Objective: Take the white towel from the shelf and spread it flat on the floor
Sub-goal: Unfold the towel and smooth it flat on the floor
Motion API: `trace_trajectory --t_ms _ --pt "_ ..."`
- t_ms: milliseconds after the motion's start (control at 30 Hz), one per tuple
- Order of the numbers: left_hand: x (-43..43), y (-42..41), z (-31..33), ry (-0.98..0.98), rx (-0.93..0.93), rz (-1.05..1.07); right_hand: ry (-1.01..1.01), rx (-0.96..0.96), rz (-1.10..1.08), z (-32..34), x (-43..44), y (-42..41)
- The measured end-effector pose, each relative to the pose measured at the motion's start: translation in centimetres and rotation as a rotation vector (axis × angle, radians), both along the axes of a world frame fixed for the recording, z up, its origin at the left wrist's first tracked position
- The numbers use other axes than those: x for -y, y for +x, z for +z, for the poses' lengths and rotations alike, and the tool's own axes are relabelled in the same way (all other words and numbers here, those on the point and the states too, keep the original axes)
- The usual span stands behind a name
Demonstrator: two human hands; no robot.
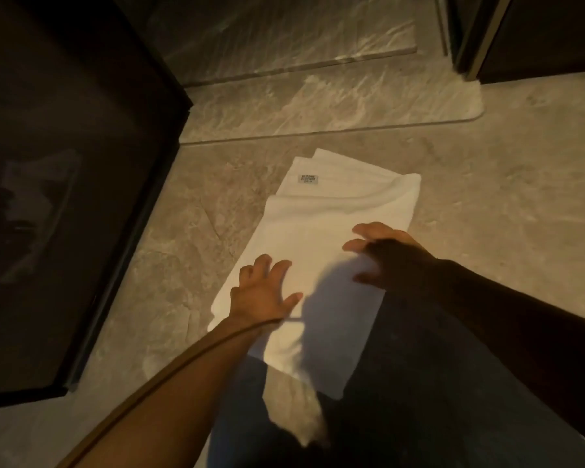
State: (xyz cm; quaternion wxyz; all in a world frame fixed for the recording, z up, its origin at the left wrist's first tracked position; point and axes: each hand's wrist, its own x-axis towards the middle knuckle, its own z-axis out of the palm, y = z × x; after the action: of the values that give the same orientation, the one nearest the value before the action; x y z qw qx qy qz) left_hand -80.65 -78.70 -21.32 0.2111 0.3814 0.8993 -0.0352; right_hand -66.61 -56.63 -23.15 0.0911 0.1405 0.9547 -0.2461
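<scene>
The white towel [321, 228] lies on the stone floor [487, 184], still folded in layers at its far end, where a small label shows. Its near end runs under my legs. My left hand [262, 292] rests flat on the towel's left side with fingers spread. My right hand [385, 256] hovers over or presses on the towel's right side, fingers apart and curled; it is in shadow. Neither hand holds anything.
A dark cabinet or glass panel [65, 197] stands close on the left. A raised marble step [318, 103] crosses the floor beyond the towel. A dark door frame [470, 35] is at the upper right. My jeans-clad legs [419, 400] fill the lower middle.
</scene>
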Motion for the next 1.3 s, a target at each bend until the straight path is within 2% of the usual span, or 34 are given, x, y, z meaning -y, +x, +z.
trace_trajectory --t_ms 100,167,267,367,467,533,767,833,900,1033,1100,1167,1300 --pt "0.7 2.0 0.3 -0.008 0.044 0.004 -0.006 -0.106 -0.228 0.0 0.5 -0.6" --pt "1.1 2.8 0.9 0.01 0.078 -0.023 -0.006 -0.091 -0.333 -0.4 1.2 -0.7" --pt "0.4 1.6 2.6 0.222 0.034 0.0 0.038 -0.016 -0.259 -1.1 1.9 0.1" --pt "-2.5 -1.6 4.2 0.436 0.012 0.213 0.077 -0.027 -0.197 -1.2 2.0 1.4" --pt "-6.0 -4.4 4.6 0.43 0.084 0.397 0.083 -0.013 -0.168 -1.5 2.5 2.4" --pt "-7.8 -5.3 4.0 0.353 0.141 0.423 0.095 -0.009 -0.156 -1.9 2.8 3.0" --pt "-9.8 -4.5 0.9 0.047 0.165 0.359 0.078 -0.004 -0.119 -2.5 2.4 3.9" --pt "-9.6 -4.5 1.1 0.135 0.131 0.368 0.104 -0.007 -0.111 -2.8 2.4 4.1" --pt "-9.3 -4.7 1.6 0.33 0.123 0.366 0.081 -0.03 -0.119 -2.9 2.4 4.3" --pt "-9.2 -6.4 2.8 0.547 -0.04 0.264 0.034 -0.094 -0.141 -3.2 2.5 4.3" --pt "-9.3 -7.0 2.8 0.545 -0.056 0.286 0.057 -0.077 -0.12 -3.4 2.0 3.9" --pt "-8.7 -6.6 2.4 0.44 -0.078 0.251 0.096 -0.059 -0.089 -3.2 0.8 2.7" --pt "-5.1 -3.7 1.5 0.273 -0.031 -0.013 0.174 -0.111 -0.167 -0.9 -0.5 -0.9"
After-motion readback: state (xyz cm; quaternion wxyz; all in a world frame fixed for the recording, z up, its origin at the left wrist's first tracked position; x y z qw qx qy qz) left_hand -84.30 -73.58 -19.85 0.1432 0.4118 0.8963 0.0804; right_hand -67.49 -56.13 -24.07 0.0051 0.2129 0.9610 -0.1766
